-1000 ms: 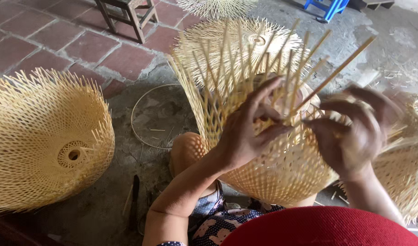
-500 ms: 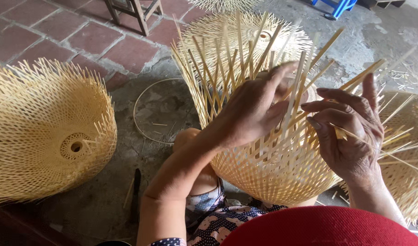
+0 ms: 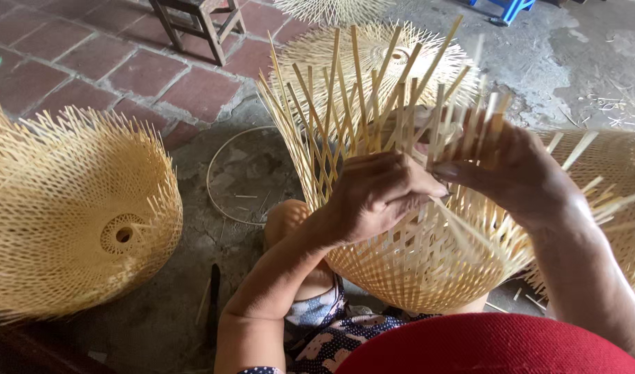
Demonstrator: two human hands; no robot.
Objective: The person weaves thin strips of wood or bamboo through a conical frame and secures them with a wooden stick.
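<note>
Head view: woven bamboo basket (image 3: 414, 256) sat at frame centre, on my lap. My left hand (image 3: 376, 194) dropped from upright strips (image 3: 345, 104) to woven wall, fingers curled, pinching strip ends. My right hand (image 3: 511, 170) closed in, touching left, gripping strips. Weave tightening proceeded.

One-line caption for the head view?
Both hands, left and right, weave bamboo strips of an unfinished basket.

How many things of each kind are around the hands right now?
Woven bamboo lampshade frames: 5 (one in hand, left, behind, top edge, right)
Thin hoop: 1
Wooden stool: 1
Blue stool: 1
Total: 8
</note>
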